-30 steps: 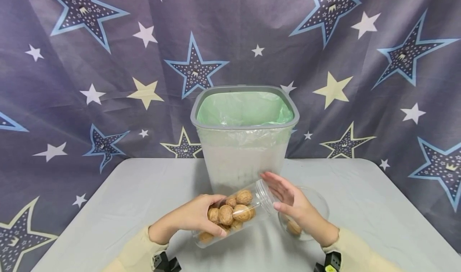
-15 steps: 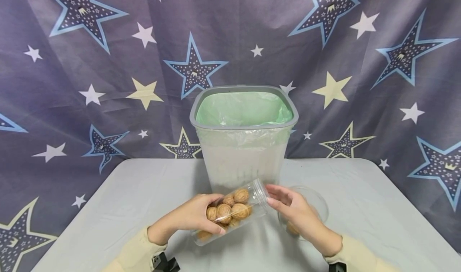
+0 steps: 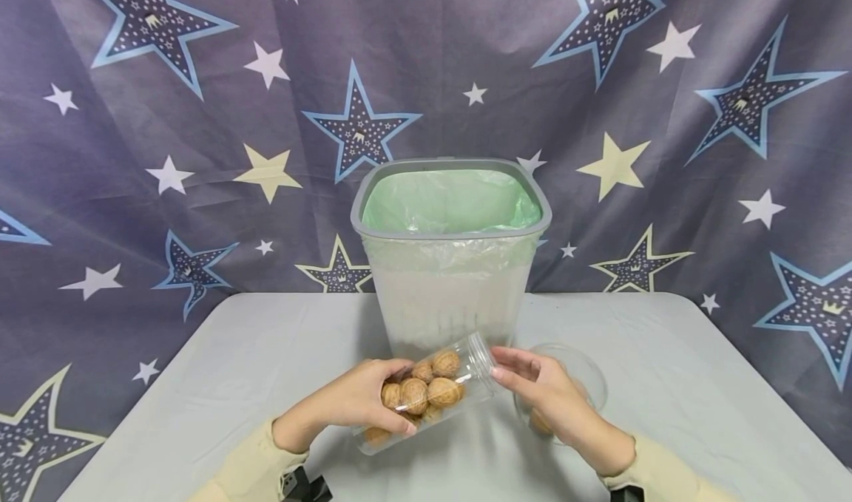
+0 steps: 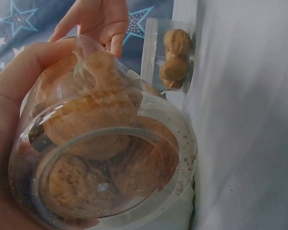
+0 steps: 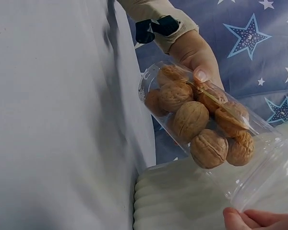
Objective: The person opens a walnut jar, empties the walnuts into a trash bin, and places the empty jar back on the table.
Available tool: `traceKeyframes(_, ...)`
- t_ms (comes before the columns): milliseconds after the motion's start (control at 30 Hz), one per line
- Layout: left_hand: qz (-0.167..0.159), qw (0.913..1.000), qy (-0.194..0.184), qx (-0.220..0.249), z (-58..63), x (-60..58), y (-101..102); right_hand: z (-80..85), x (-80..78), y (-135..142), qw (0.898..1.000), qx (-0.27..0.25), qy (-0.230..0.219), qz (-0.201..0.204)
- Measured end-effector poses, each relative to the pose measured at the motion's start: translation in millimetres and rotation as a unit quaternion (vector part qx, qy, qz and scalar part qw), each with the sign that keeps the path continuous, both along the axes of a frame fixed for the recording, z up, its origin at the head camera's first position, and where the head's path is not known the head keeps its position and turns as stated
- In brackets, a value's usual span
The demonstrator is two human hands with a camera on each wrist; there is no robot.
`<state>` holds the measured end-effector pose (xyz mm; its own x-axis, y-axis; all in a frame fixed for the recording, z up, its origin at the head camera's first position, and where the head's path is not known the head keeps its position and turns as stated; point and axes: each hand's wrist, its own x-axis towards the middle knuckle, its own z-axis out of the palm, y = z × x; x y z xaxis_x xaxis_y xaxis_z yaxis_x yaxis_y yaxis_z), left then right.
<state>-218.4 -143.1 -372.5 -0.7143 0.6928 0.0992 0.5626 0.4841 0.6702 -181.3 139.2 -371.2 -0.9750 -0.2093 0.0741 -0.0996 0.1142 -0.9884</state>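
My left hand [image 3: 356, 398] grips a clear jar [image 3: 469, 384] round its body, with the thumb across the near side. Several walnuts [image 3: 414, 395] lie in its lower part. The jar is tilted, its mouth raised towards the right. At the mouth is my right hand [image 3: 549, 391], fingers extended, with the thumb tip at the rim; in the right wrist view its fingertips [image 5: 233, 218] meet the rim's edge. In the left wrist view the jar's base [image 4: 103, 177] fills the foreground. No walnut shows in the right hand.
Partly behind the right hand stands a round clear container [image 3: 602, 392], with walnuts [image 4: 176, 67] inside. A bin [image 3: 446, 287] with a grey rim and green liner stands behind the jar. A grey cloth covers the table [image 3: 665, 384]; a star-patterned curtain [image 3: 220, 117] hangs behind.
My right hand has drawn down and closer to the jar's mouth, its raised fingers lowered to the rim. The jar has shifted slightly left. Little differs over the last half second.
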Motion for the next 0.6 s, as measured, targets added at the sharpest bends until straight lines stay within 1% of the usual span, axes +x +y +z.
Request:
traceKeyframes(167,-0.005,0.9999,0.013,0.000,-1.2,-0.1,-0.4,0.0,0.2,0.2,1.000,-0.005,-0.009,0.002)
traceKeyframes(400,-0.006,1.0000,0.006,0.001,-1.2,0.2,-1.3,-0.7,0.6,0.6,1.000,-0.012,-0.006,0.011)
traceKeyframes(600,-0.009,0.9999,0.000,0.008,-1.0,-0.1,-1.5,-2.2,0.0,1.9,0.999,-0.037,0.001,0.028)
